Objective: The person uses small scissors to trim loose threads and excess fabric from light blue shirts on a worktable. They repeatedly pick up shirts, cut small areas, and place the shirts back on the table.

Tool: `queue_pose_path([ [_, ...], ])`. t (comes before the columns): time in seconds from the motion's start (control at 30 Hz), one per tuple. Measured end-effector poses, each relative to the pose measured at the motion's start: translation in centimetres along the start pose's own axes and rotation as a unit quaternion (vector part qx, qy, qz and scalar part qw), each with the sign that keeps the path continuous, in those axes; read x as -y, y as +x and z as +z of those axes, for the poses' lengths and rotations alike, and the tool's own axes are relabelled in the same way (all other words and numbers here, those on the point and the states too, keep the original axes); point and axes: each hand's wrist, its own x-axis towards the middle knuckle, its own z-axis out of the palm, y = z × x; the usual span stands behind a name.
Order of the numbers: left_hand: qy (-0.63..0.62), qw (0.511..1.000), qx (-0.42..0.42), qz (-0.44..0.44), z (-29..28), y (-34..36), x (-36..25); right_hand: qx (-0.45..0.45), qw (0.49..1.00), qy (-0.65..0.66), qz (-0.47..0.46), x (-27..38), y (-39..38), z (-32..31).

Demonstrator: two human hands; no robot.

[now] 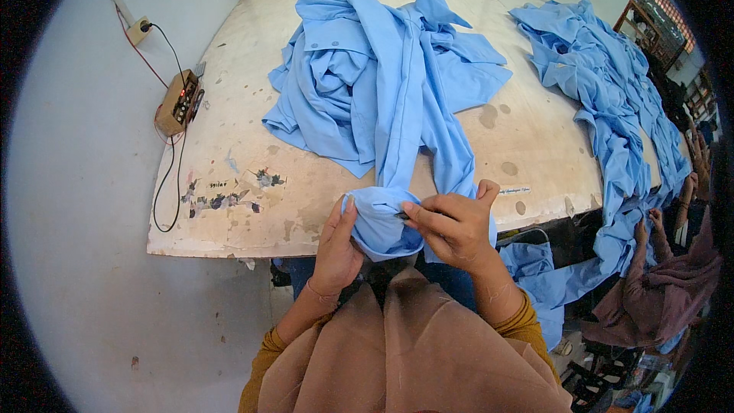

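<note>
A light blue shirt (394, 99) lies in a loose heap on the table, with part of it drawn toward me to the near edge. There its rounded open end, which looks like a sleeve end (382, 235), hangs between my hands. My left hand (339, 251) grips the left rim of this opening, thumb on top. My right hand (457, 229) is closed in a pinch at the upper right of the opening. A small dark thing shows at its fingertips against the cloth, too little visible to name.
More blue garments (604, 84) are heaped on the right of the pale, stained table (527, 160) and hang over its edge. A co-worker in a brownish sleeve (657, 283) handles cloth there. At left are a brown box (180, 103) with a black cable, and a wall (92, 206).
</note>
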Motion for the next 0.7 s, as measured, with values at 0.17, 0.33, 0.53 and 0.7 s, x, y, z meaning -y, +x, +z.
queue_pose_path([
  [0.17, 0.006, 1.000, 0.000, -0.001, 0.2, 0.0, -0.1, 0.027, 0.983, 0.163, 0.080, -0.5, 0.2, -0.3],
  [0.33, 0.004, 1.000, 0.016, 0.004, -0.1, 0.0, 0.2, 0.076, 0.943, 0.283, 0.159, 0.4, 1.7, 0.3],
  [0.53, -0.003, 0.999, -0.032, -0.024, -0.3, 0.1, -0.3, -0.011, 0.646, 0.746, 0.164, -1.9, -1.6, 0.4],
  [0.7, 0.006, 0.999, 0.020, -0.025, -0.8, -0.7, -0.5, 0.077, 0.808, 0.515, 0.276, -0.2, -1.2, 0.2],
])
